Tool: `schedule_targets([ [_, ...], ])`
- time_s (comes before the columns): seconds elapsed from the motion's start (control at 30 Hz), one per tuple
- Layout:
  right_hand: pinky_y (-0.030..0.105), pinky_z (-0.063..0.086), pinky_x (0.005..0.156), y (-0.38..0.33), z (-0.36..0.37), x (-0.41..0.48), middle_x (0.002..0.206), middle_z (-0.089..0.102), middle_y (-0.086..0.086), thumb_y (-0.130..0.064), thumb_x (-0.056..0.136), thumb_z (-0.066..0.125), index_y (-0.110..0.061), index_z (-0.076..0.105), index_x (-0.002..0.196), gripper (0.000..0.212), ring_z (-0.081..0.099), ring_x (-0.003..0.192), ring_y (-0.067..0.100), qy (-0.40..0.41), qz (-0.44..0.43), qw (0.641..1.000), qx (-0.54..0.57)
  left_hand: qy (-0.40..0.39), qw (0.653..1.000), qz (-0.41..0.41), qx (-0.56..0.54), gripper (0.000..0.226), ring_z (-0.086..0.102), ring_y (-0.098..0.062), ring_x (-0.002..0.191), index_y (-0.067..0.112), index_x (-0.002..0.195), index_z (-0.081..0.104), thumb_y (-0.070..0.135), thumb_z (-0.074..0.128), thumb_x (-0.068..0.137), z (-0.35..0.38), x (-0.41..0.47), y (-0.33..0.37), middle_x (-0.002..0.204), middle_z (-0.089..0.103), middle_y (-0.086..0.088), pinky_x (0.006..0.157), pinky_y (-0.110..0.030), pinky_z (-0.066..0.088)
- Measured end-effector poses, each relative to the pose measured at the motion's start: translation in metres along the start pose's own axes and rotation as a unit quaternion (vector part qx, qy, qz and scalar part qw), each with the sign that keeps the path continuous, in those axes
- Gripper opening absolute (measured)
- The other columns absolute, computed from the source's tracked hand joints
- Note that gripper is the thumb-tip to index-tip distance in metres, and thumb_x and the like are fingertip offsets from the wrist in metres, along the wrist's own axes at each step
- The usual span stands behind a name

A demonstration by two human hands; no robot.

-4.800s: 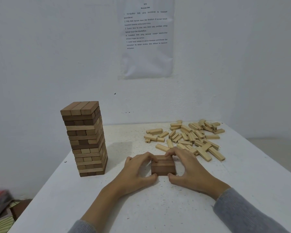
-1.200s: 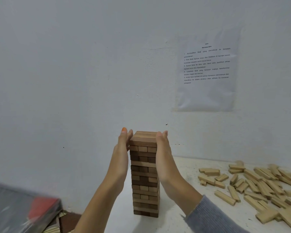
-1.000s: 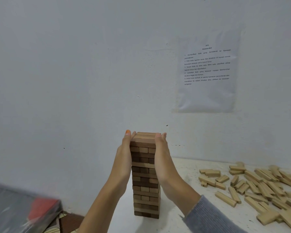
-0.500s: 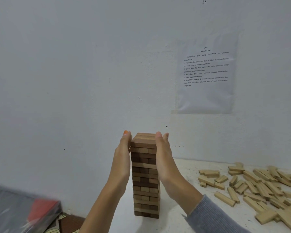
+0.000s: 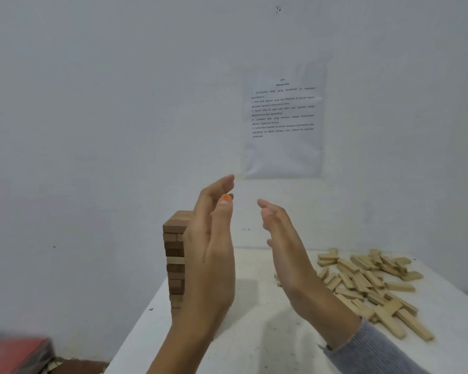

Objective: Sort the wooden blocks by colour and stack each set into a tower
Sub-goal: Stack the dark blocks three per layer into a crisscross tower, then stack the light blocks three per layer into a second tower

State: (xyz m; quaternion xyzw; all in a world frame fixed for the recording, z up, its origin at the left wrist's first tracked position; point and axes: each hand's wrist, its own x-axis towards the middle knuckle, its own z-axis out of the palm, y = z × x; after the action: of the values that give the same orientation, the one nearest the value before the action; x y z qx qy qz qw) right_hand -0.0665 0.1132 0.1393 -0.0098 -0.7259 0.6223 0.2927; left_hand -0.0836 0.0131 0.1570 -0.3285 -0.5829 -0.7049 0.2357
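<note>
A tall tower of brown wooden blocks [image 5: 175, 255] stands at the far left of the white table [image 5: 254, 333]. My left hand [image 5: 210, 255] is raised in front of it with straight fingers, hiding the tower's right side and holding nothing. My right hand [image 5: 287, 249] is lifted to the right of it, fingers straight, palm facing left, apart from the tower. A loose pile of light wooden blocks [image 5: 368, 284] lies scattered on the table's right side.
A printed paper sheet [image 5: 283, 122] hangs on the white wall behind. The table's left edge runs just beside the tower. A red and grey object [image 5: 16, 352] lies below the table at the lower left.
Both hands have let go of the top of the brown tower and moved up and to the right, away from it. The view has shifted so the tower sits further left.
</note>
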Motion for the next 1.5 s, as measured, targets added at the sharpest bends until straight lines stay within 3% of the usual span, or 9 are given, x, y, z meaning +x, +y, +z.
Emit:
schedule_targets([
  [0.17,0.027,0.041,0.103,-0.001,-0.038,-0.004,0.125,0.054,-0.014,-0.033,0.102,0.038,-0.032,0.054,0.123,0.027,0.049,0.118,0.000,0.045,-0.009,0.999,-0.010,-0.056,0.998,-0.016,-0.008,0.033,0.056,0.002,0.111,0.034,0.113,0.059,0.038,0.037,0.089,0.040,-0.007,0.001,0.114,0.063,0.023,0.090,-0.023,0.046],
  [0.43,0.017,0.042,0.079,0.026,-0.107,-0.004,0.109,0.062,-0.019,-0.021,0.098,0.048,-0.032,0.063,0.105,0.020,0.054,0.106,-0.004,0.079,0.020,0.994,-0.069,-0.113,0.982,-0.140,-0.049,0.021,0.058,0.001,0.104,0.028,0.104,0.064,0.023,0.044,0.098,0.093,-0.018,-0.028,0.106,0.067,0.015,0.082,-0.020,0.042],
  [0.6,0.015,0.040,0.075,0.058,-0.155,0.004,0.109,0.064,-0.010,-0.017,0.096,0.052,-0.027,0.068,0.099,0.019,0.056,0.104,0.001,0.094,0.065,0.988,-0.106,-0.152,0.966,-0.209,0.014,0.019,0.054,0.013,0.095,0.025,0.110,0.061,0.024,0.048,0.097,0.117,-0.026,-0.073,0.108,0.062,0.015,0.063,-0.001,0.040],
  [0.73,0.021,0.042,0.077,0.083,-0.194,0.013,0.109,0.066,-0.009,-0.019,0.092,0.057,-0.030,0.072,0.093,0.019,0.057,0.107,0.006,0.103,0.109,0.979,-0.140,-0.187,0.949,-0.225,0.118,0.028,0.054,-0.004,0.108,0.030,0.114,0.059,0.043,0.052,0.091,0.126,-0.028,-0.121,0.118,0.059,0.014,0.095,-0.030,0.043],
  [0.9,0.023,0.046,0.081,0.117,-0.234,0.028,0.113,0.065,-0.005,-0.028,0.087,0.064,-0.034,0.071,0.097,0.014,0.058,0.105,0.009,0.108,0.142,0.966,-0.187,-0.236,0.896,-0.220,0.305,0.052,0.031,-0.022,0.138,0.033,0.135,0.044,0.056,0.051,0.089,0.128,-0.025,-0.171,0.143,0.045,0.004,0.113,-0.052,0.021],
  [1.0,0.032,0.039,0.096,0.142,-0.259,0.038,0.125,0.055,-0.006,-0.026,0.087,0.065,-0.034,0.067,0.107,0.022,0.050,0.114,0.014,0.120,0.152,0.952,-0.239,-0.279,0.855,-0.265,0.349,0.072,0.005,-0.028,0.147,0.036,0.147,0.026,0.066,0.048,0.085,0.130,-0.026,-0.197,0.158,0.019,-0.001,0.115,-0.057,0.003],
  [1.13,0.044,0.028,0.110,0.172,-0.286,0.058,0.141,0.042,-0.001,-0.033,0.089,0.062,-0.038,0.055,0.124,0.036,0.032,0.134,0.028,0.115,0.183,0.920,-0.326,-0.334,0.819,-0.255,0.391,0.083,-0.004,-0.029,0.148,0.038,0.150,0.013,0.075,0.039,0.081,0.139,-0.034,-0.222,0.161,0.005,-0.005,0.111,-0.060,-0.010],
  [1.37,0.053,0.008,0.117,0.208,-0.303,0.095,0.157,0.024,0.004,-0.071,0.084,0.047,-0.053,0.038,0.137,0.057,0.012,0.146,0.030,0.053,0.221,0.888,-0.399,-0.405,0.790,-0.193,0.417,0.108,-0.002,-0.021,0.148,0.048,0.147,0.007,0.095,0.015,0.050,0.162,-0.026,-0.247,0.161,0.000,0.006,0.112,-0.062,-0.007],
  [1.5,0.062,0.002,0.114,0.221,-0.296,0.110,0.153,0.033,-0.002,-0.082,0.077,0.037,-0.052,0.041,0.137,0.067,0.014,0.145,0.033,-0.002,0.226,0.868,-0.443,-0.448,0.777,-0.180,0.403,0.090,0.001,-0.019,0.146,0.053,0.145,0.012,0.091,0.034,0.067,0.174,-0.017,-0.253,0.160,0.003,0.009,0.113,-0.059,-0.001],
])
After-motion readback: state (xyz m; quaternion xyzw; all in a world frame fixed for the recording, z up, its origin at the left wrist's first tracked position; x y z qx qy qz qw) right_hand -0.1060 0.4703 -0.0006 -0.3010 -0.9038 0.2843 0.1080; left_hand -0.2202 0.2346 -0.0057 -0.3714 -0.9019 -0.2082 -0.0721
